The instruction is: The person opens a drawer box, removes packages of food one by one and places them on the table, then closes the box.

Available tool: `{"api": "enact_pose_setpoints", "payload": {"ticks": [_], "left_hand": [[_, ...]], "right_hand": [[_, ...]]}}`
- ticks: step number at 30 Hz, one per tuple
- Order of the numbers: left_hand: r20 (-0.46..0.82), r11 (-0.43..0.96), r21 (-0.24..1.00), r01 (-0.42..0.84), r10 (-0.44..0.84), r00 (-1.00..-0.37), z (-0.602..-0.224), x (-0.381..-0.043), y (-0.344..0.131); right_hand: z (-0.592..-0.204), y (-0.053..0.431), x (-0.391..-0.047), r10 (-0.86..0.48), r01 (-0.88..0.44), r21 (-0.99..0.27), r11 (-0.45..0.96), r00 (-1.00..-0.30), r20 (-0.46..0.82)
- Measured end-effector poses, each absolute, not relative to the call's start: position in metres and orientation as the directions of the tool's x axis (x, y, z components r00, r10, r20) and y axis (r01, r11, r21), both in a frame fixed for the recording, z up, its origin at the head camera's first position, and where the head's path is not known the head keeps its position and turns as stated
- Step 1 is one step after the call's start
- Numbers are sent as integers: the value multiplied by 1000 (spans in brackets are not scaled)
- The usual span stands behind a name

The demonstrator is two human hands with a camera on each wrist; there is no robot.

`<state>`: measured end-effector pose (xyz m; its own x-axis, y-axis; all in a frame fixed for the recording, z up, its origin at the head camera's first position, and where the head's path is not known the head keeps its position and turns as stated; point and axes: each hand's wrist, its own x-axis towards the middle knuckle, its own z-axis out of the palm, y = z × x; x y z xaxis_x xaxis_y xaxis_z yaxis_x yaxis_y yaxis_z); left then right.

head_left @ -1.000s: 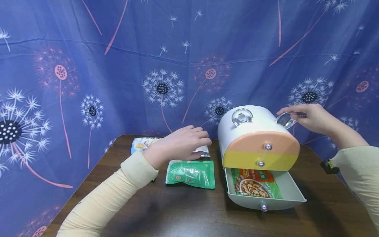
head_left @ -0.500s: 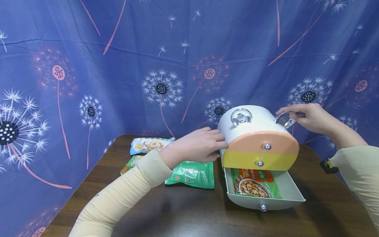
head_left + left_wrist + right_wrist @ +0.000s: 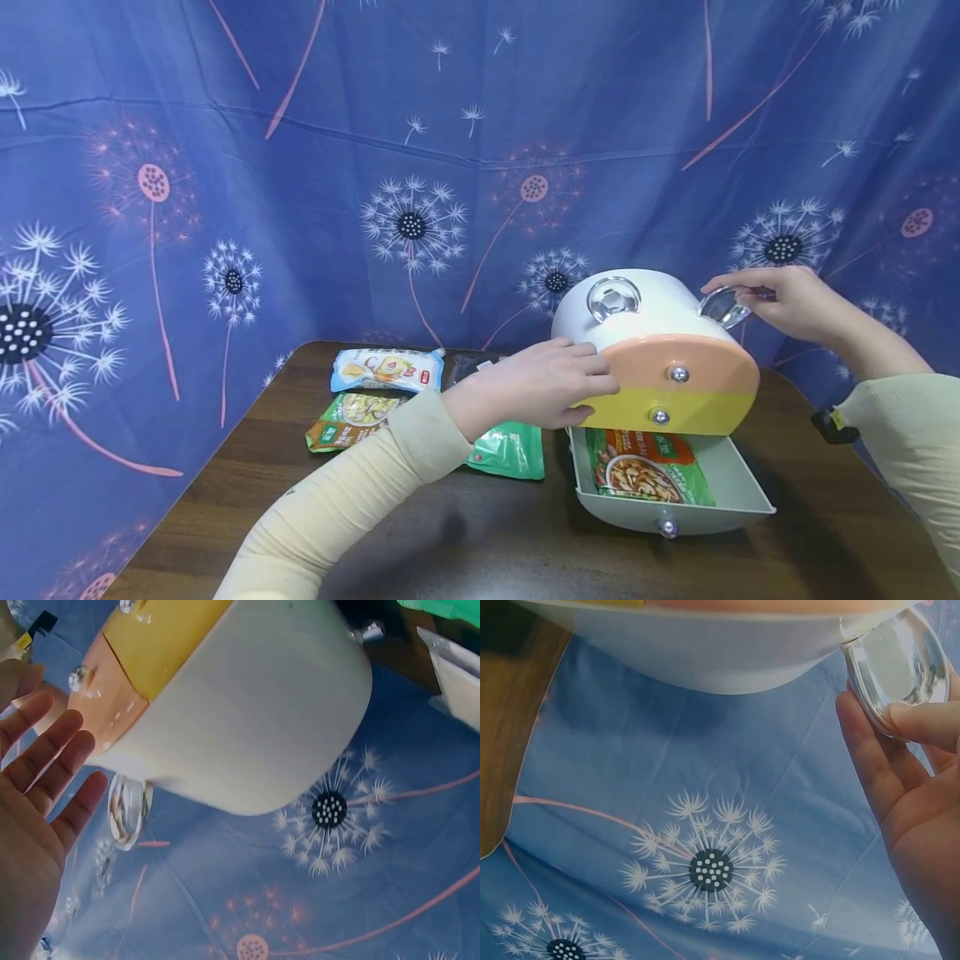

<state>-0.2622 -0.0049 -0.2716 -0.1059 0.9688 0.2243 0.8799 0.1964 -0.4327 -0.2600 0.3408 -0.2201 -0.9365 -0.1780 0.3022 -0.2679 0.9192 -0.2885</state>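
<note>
A small rounded drawer cabinet (image 3: 652, 304) with a white shell stands on the right of the table. Its peach drawer (image 3: 637, 358) and yellow drawer (image 3: 705, 408) are closed. The pale grey bottom drawer (image 3: 738, 492) is pulled out, with a green and red food packet (image 3: 645, 477) lying in it. My left hand (image 3: 536, 385) is in front of the cabinet's left side; in the left wrist view its fingers (image 3: 64, 761) are extended and hold nothing. My right hand (image 3: 798, 304) pinches the shiny silver disc (image 3: 896, 671) on the cabinet's upper right between thumb and fingers.
Left of the cabinet lie a blue and white snack packet (image 3: 386, 369), a green and orange packet (image 3: 352, 421), a dark packet (image 3: 467, 367) and a green pouch (image 3: 513, 454), partly behind my left arm. A blue dandelion-print curtain (image 3: 480, 167) hangs behind the table (image 3: 480, 550).
My left hand has moved rightward from above the packets to the cabinet's front left, uncovering the blue and white and the green and orange packets. My right hand keeps its hold on the disc.
</note>
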Motion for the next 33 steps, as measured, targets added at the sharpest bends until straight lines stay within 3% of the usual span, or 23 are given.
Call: {"api": "enact_pose_setpoints", "payload": {"ticks": [7, 14, 33], "left_hand": [[172, 181, -412, 893, 978, -119, -282, -261, 8], [188, 147, -400, 905, 979, -76, -293, -258, 20], [85, 73, -442, 894, 996, -39, -328, -241, 51]], "right_hand": [[-221, 340, -259, -186, -283, -282, 917, -927, 325], [-221, 340, -259, -181, -275, -286, 918, -932, 314], [-220, 341, -260, -166, -259, -305, 916, -940, 298]]}}
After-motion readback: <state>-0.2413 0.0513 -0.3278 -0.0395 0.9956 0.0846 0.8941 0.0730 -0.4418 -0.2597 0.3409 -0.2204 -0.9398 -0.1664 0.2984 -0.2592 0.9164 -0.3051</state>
